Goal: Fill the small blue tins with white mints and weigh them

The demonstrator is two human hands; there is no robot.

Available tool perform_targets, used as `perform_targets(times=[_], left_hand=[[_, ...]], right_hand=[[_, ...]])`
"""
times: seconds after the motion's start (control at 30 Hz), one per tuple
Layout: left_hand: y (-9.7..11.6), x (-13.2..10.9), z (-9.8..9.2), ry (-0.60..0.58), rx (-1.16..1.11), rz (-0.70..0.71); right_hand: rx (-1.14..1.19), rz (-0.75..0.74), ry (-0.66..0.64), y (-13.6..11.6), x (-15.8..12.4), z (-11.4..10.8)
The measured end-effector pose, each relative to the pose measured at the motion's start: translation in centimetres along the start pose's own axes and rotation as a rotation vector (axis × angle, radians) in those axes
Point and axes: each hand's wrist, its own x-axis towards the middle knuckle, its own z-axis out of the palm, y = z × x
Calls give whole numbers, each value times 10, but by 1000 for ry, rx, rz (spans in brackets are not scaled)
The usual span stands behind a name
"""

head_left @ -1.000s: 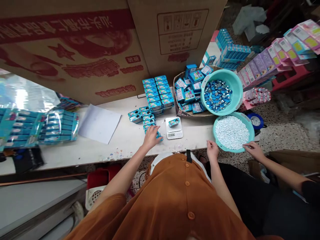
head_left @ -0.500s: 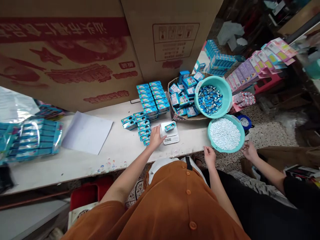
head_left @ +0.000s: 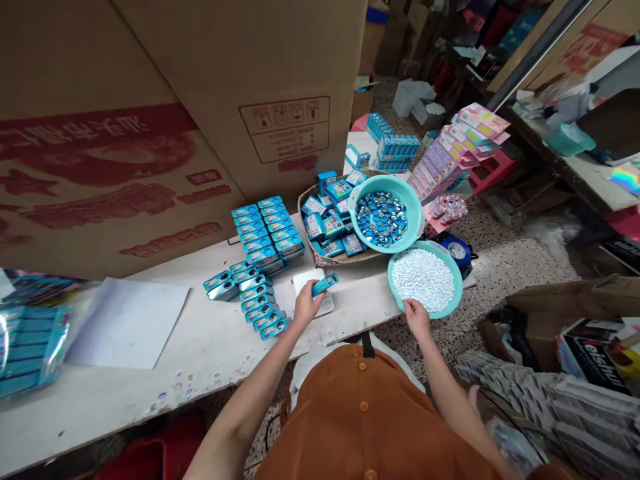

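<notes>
My left hand (head_left: 307,305) grips a small blue box (head_left: 325,285) just above the white scale (head_left: 326,305). Its fingers are closed around the box's left end, and part of the scale is hidden behind hand and box. At the near rim of a teal bowl (head_left: 457,293) of white pellets (head_left: 423,275) is my right hand (head_left: 417,319). The fingertips are pinched together over the pellets' edge; what they hold, if anything, is too small to see. Rows of blue boxes (head_left: 263,313) stand left of the scale.
A second teal bowl (head_left: 417,207) holds blue and silver pieces. It rests by a carton of blue boxes (head_left: 333,223). White paper (head_left: 130,327) lies at left, below a tall cardboard box (head_left: 200,120). Blue tape (head_left: 457,251) sits right of the bowls.
My left hand has taken the blue box up off the scale. My right hand has moved up to the pellet bowl. Another person's hand beside that bowl is gone, and the view has shifted right.
</notes>
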Motion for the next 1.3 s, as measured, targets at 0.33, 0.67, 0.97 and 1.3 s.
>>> perform_targets(times=[0.33, 0.67, 0.97, 1.3], left_hand=[[177, 21, 90, -84, -38, 355], [197, 35, 155, -142, 77, 399], [196, 28, 167, -139, 119, 399], [191, 18, 171, -127, 60, 302]], right_hand=[[94, 120, 44, 73, 57, -38], [194, 209, 68, 117, 59, -62], [228, 204, 69, 120, 63, -61], [237, 175, 79, 122, 67, -60]])
